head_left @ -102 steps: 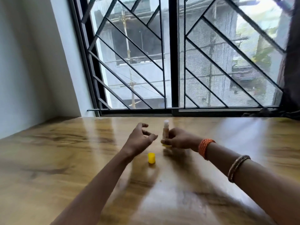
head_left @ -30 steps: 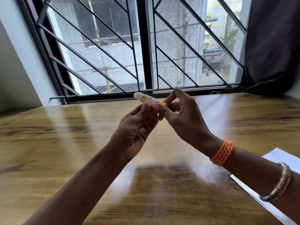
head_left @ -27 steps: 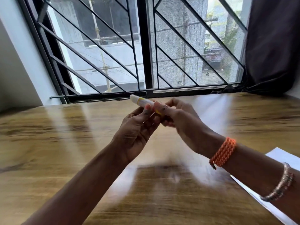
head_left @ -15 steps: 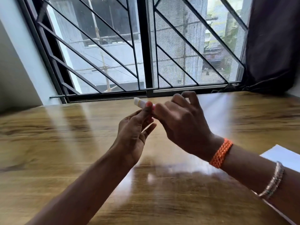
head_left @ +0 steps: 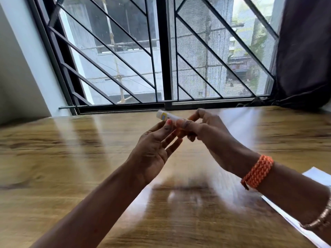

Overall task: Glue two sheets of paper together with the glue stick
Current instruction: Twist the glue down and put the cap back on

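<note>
The glue stick [head_left: 163,116] hangs above the table [head_left: 53,158], mid-scene, its base gripped in the curled fingers of the right hand [head_left: 211,133]. The left hand [head_left: 152,151] lies loose-fingered, thumb touching the tube. Readying the glue, I judge; next it must reach the paper [head_left: 315,176], near right.

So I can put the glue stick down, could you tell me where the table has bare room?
Bare table lies left of the left hand, toward the wall, and along the window frame. Paper crowds the near right corner.

Bare forearms; the right forearm [head_left: 295,190] wears a braided orange wristband [head_left: 258,171] and (nearer the elbow) a thin metallic bangle [head_left: 322,219].
</note>
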Demonstrator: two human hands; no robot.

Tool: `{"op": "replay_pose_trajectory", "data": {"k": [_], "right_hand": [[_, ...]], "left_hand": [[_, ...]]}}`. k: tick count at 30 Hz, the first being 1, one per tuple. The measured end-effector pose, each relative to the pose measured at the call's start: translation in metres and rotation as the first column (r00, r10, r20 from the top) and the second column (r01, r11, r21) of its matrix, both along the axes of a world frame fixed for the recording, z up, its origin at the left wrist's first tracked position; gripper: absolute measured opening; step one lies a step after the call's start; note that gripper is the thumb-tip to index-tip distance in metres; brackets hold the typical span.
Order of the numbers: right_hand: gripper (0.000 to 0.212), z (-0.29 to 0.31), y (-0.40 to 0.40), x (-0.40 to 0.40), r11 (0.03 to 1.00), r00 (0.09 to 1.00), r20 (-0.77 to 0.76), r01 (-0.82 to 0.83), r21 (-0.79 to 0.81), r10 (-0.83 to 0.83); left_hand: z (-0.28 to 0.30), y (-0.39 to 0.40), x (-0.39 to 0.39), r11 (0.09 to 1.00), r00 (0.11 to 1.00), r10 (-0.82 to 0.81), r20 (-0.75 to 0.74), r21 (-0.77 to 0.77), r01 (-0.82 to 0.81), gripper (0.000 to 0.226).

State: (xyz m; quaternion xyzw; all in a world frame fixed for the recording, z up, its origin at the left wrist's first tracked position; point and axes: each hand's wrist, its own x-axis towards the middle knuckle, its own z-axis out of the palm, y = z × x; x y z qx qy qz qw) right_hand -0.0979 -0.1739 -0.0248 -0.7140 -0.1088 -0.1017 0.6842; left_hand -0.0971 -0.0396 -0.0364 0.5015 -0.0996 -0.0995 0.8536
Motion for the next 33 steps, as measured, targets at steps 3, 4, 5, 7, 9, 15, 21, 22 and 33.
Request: {"op": "replay_pose_trajectory", "data": {"k": [3,4,5,7,9,15,21,22,33], "right_hand": [[0.023,0.0,0.002,-0.004,0.992,0.99,-0.1,-0.093,0.09,0.102],[0.023,0.0,0.004,-0.005,0.996,0.995,-0.067,-0.074,0.045,0.077],[0.024,0.0,0.005,-0.006,0.999,1.0,0.022,-0.02,-0.044,0.021],[0.026,-0.004,0.005,-0.005,0.919,0.915,0.394,0.227,-0.323,-0.087],[0.024,-0.011,0.001,-0.002,0.661,0.642,0.767,0.575,-0.482,0.002],[0.015,-0.011,-0.004,0.0,0.501,0.523,0.847,0.71,-0.495,0.097],[0.039,0.008,0.008,-0.013,0.977,0.987,-0.01,-0.158,0.143,0.161],[0.039,0.008,0.008,-0.013,0.973,0.983,-0.048,-0.165,0.163,0.175],[0.031,-0.016,0.007,-0.014,0.288,0.321,0.914,0.876,-0.386,0.249]], "left_hand": [[-0.001,0.001,0.002,0.995,0.996,0.085,-0.023,0.045,-0.084,0.011],[-0.001,0.0,0.001,0.987,0.991,0.136,-0.021,0.09,-0.133,0.012],[-0.001,0.0,0.001,0.975,0.983,0.182,-0.013,0.133,-0.179,0.014],[0.001,-0.002,-0.001,0.954,0.97,0.244,-0.001,0.179,-0.24,0.021],[0.001,-0.003,-0.002,0.946,0.966,0.26,0.002,0.201,-0.255,0.019],[-0.001,-0.002,-0.002,0.969,0.984,0.179,-0.013,0.177,-0.174,0.017],[0.006,0.002,-0.004,0.991,0.992,0.063,0.113,0.114,-0.076,0.033],[0.008,0.002,-0.004,0.979,0.989,0.089,0.118,0.17,-0.108,0.033],[0.001,0.005,-0.005,0.859,0.965,0.262,0.022,0.45,-0.243,0.03]]}}
